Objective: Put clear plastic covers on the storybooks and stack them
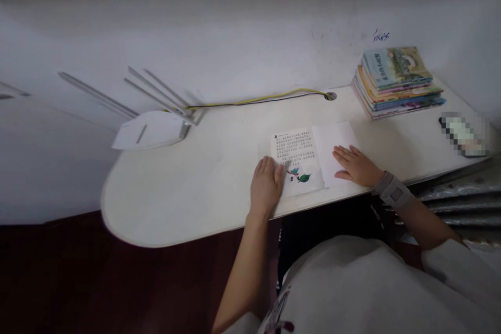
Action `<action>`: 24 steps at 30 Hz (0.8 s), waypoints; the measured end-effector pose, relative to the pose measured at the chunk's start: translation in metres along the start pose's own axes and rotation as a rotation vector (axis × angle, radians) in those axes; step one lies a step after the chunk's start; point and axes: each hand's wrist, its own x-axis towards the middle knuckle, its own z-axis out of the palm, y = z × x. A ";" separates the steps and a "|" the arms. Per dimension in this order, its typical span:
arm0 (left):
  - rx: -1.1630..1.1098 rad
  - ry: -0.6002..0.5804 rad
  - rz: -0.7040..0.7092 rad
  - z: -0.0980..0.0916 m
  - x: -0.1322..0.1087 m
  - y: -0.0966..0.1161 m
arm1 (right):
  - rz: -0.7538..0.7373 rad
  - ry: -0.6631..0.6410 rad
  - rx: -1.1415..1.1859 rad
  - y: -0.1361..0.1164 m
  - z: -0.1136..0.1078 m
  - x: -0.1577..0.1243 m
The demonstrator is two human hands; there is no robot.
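Observation:
An open book (pixel 301 147) lies flat near the front edge of a white table. Its left page carries lines of print and a picture with a green leaf, while the right page is blank white. My left hand (pixel 266 182) rests along the outer edge of the left page, fingers stretched out, thumb beside the print. On the blank page lies my right hand (pixel 357 166), palm down with its fingers spread. A grey band with a dark square patch (pixel 395 194) wraps the right wrist.
A stack of books (pixel 399 83) stands at the back right, with a phone (pixel 464 135), partly blurred, nearer the right edge. A white router (pixel 151 130) with several antennas sits at the left. Yellow and black cables (pixel 258 99) run along the wall to a hole in the table.

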 end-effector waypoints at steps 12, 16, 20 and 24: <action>-0.001 0.025 -0.010 0.000 -0.001 0.001 | 0.067 -0.014 0.022 -0.007 -0.008 0.002; -0.036 0.040 -0.067 0.001 -0.002 -0.003 | 0.102 0.019 0.001 -0.036 -0.007 0.013; -0.054 0.038 -0.079 0.001 -0.002 -0.005 | 0.109 0.009 0.010 -0.054 -0.002 0.018; -0.038 0.047 -0.041 0.001 -0.001 -0.005 | 0.126 0.019 0.024 -0.052 0.003 0.013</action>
